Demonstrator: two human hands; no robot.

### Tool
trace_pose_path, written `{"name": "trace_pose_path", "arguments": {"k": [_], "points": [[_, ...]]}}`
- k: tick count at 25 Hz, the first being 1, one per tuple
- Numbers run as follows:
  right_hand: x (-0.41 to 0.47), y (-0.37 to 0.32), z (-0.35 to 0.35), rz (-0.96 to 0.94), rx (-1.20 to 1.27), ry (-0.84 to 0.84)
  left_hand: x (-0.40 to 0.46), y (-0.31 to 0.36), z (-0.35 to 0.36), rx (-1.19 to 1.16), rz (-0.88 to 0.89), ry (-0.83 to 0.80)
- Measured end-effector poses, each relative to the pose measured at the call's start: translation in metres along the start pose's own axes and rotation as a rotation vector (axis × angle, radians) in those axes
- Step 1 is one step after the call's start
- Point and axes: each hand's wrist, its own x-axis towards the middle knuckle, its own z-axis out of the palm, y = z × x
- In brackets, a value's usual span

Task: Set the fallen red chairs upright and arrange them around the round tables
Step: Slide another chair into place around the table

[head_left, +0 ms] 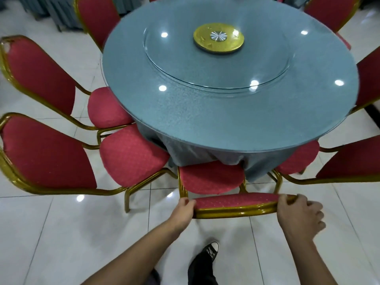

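White glossy floor tiles (61, 233) run under a round table (226, 112) draped in blue-grey cloth. The left hand (183, 210) and right hand (298, 214) each grip an end of the top rail of an upright red chair (211, 178), fingers curled over it. Beyond the grip, its seat tucks toward the table's cloth. Either side stand neighbouring red chairs (131, 155), upright, seats facing the table.

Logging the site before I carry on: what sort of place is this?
Most likely a restaurant banquet hall. A round table with a blue cloth carries a glass turntable, red gold-framed banquet chairs ring it, and the floor is glossy white tile.
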Motion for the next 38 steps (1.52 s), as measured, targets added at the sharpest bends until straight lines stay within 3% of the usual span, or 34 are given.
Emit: {"name": "trace_pose_path", "arguments": {"k": [4, 13, 19, 24, 28, 31, 34, 35, 38], "points": [[-0.053, -0.031, 0.001, -0.229, 0.032, 0.051, -0.021, -0.021, -0.058, 0.141, 0.175, 0.033], [-0.252, -0.155, 0.050, -0.478, 0.190, 0.035, -0.088, -0.096, -0.265, 0.259, 0.499, 0.222], [-0.340, -0.235, 0.082, -0.593, 0.261, -0.083, -0.103, -0.108, -0.376, 0.331, 0.623, 0.369], [-0.369, -0.310, 0.114, -0.655, 0.405, -0.200, -0.065, -0.080, -0.460, 0.503, 0.687, 0.489], [-0.408, -0.381, 0.148, -0.809, 0.501, -0.347, -0.026, -0.060, -0.529, 0.703, 0.696, 0.587], [-0.447, -0.434, 0.157, -1.018, 0.394, -0.542, -0.004, -0.058, -0.574, 0.816, 0.680, 0.566], [-0.488, -0.484, 0.170, -1.199, 0.087, -0.670, 0.014, -0.061, -0.609, 0.930, 0.706, 0.532], [-0.500, -0.497, 0.176, -1.230, -0.023, -0.660, 0.021, -0.060, -0.617, 0.960, 0.724, 0.522], [-0.525, -0.521, 0.186, -1.222, -0.189, -0.306, 0.043, -0.044, -0.637, 1.008, 0.794, 0.497]]}}
